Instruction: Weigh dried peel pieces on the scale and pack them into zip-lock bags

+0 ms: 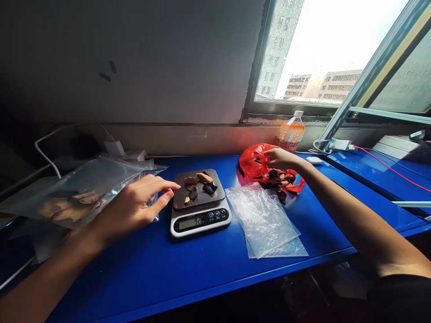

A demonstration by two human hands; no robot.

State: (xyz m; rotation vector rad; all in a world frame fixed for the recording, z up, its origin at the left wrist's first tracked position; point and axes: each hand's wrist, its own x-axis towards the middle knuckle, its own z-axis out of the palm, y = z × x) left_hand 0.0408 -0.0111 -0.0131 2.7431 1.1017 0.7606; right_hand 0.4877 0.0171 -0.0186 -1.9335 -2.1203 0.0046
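A white digital kitchen scale (201,223) stands on the blue desk, its display partly readable. Several brown and black dried peel-like pieces (204,177) lie spread over its dark plate (181,200). My left hand (143,199) hovers just left of the plate, index finger and thumb apart, holding nothing. My right hand (281,159) reaches to the red plastic bag (251,163); its fingertips are hidden at the bag, so what they grip does not show. More dried peel pieces (281,176) spill from the bag's near side.
Clear flat plastic bags (266,224) lie right of the scale. A zip bag of brown pieces (69,206) sits at the left by a white cable. An orange-labelled bottle (292,132) stands behind the red bag. A metal frame (362,78) and chargers (340,144) occupy the right.
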